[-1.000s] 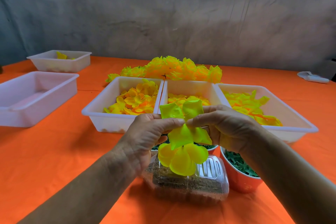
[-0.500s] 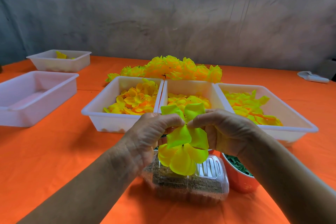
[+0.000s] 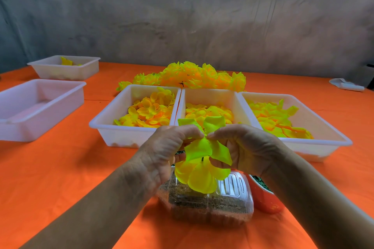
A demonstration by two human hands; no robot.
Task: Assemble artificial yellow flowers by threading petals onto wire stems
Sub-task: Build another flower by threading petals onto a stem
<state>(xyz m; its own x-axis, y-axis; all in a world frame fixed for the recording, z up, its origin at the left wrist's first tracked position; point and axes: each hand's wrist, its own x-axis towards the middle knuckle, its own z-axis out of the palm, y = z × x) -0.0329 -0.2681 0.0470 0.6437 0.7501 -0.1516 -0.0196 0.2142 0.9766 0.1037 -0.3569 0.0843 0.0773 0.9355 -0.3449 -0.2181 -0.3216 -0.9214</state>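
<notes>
My left hand (image 3: 166,153) and my right hand (image 3: 244,147) meet in front of me, and the fingertips of both pinch a yellow-green petal layer (image 3: 206,148). Below it hangs a second yellow petal layer (image 3: 199,178), and a short bit of dark stem (image 3: 202,159) shows between the two. Three white trays hold loose yellow petals: a left tray (image 3: 113,125), a middle tray (image 3: 210,95) and a right tray (image 3: 327,133). A heap of finished yellow flowers (image 3: 192,77) lies behind the trays.
A clear plastic box (image 3: 204,204) with brown contents sits under my hands, beside a red cup (image 3: 265,202) of green pieces. Two more white trays (image 3: 40,107) (image 3: 64,68) stand at the left. A white object (image 3: 346,85) lies far right on the orange tablecloth (image 3: 60,168).
The pinched petal layer has slid down, closer to the lower layer. Both hands have stayed together and dropped slightly.
</notes>
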